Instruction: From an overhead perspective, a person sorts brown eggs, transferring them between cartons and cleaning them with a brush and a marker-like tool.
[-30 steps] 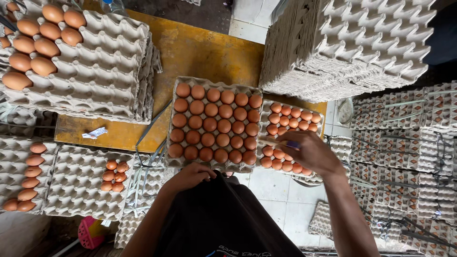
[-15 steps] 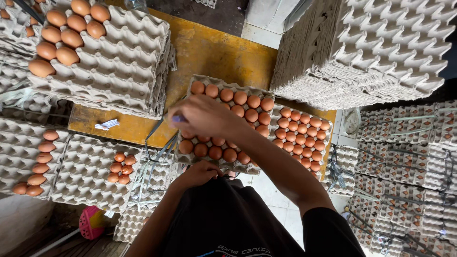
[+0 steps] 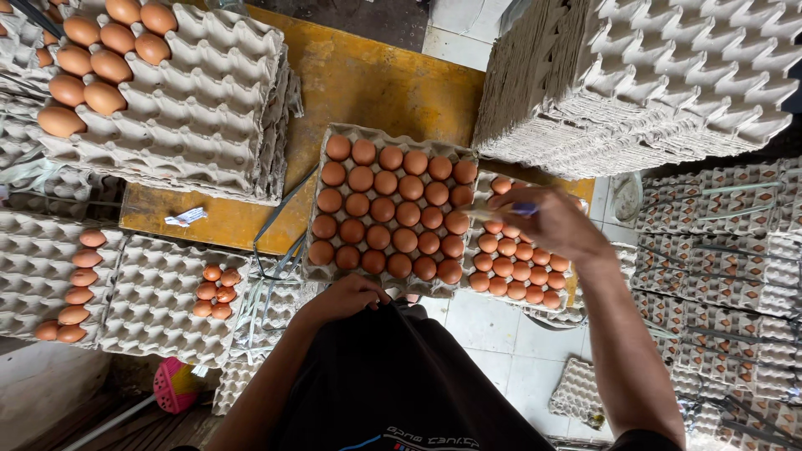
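The right hand (image 3: 551, 221) is swinging back from the full egg tray (image 3: 388, 209) to the right-hand tray (image 3: 518, 267), fingers pinching a small pen-like object (image 3: 505, 210); the left hand (image 3: 351, 296) is staying curled at the full tray's near edge.

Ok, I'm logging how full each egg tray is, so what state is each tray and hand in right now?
Centre tray: full of brown eggs.
Right tray: holds eggs, partly hidden by the hand.
Top-left tray: eggs along one corner only.
Far-left tray: one column of eggs.
Lower-left tray: small cluster of eggs.
Right hand: shut on a pen.
Left hand: at the centre tray's near edge; grip unclear.
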